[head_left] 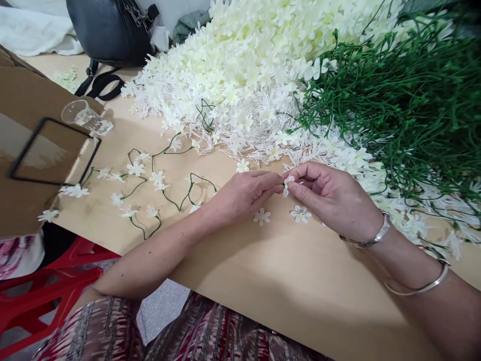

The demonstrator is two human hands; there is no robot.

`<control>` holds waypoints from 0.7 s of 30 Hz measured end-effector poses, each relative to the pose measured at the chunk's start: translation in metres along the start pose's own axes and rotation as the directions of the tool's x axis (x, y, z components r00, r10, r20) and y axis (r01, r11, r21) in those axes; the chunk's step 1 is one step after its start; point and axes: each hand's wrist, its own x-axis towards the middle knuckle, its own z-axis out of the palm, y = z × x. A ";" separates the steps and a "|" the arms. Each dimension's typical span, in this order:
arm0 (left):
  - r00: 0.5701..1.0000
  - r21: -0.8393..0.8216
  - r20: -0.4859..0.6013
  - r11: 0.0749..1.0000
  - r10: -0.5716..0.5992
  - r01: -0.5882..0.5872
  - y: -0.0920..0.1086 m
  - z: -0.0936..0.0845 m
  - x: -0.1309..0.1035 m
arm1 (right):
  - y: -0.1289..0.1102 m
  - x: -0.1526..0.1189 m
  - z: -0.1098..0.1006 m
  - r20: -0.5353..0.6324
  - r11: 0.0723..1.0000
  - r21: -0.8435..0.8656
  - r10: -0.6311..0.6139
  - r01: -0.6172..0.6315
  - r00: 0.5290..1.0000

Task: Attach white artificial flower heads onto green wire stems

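Observation:
Over the middle of the table, my right hand (330, 198) pinches a small white artificial flower (287, 186) between thumb and fingertips. My left hand (250, 193) meets it fingertip to fingertip, its fingers pressed together; what they grip is hidden, though a speck of green shows beside the flower. Just below my hands lie two loose white flowers, a left one (262, 216) and a right one (300, 213). Another loose flower (242, 165) rests above my left hand. Left of my hands, several green stems with white flowers on them (158, 178) are spread on the table.
A large heap of white flowers (240, 65) covers the back of the table (263, 281). Green plastic stems (406, 100) are piled at the right. At the left are a cardboard box (22, 100), a clear plastic cup (86, 116), a black bag (108, 30) and red stools (48, 296).

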 end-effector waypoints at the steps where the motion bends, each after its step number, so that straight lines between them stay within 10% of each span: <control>1: 1.000 -0.008 -0.006 1.000 0.012 -0.012 -0.001 0.001 0.000 | 0.001 0.001 0.000 -0.009 1.000 0.001 -0.007 0.007 1.000; 21: 0.999 -0.192 -0.001 0.980 -0.055 0.054 0.004 0.004 0.004 | 0.005 0.009 -0.012 -0.009 0.997 0.072 0.016 -0.015 1.000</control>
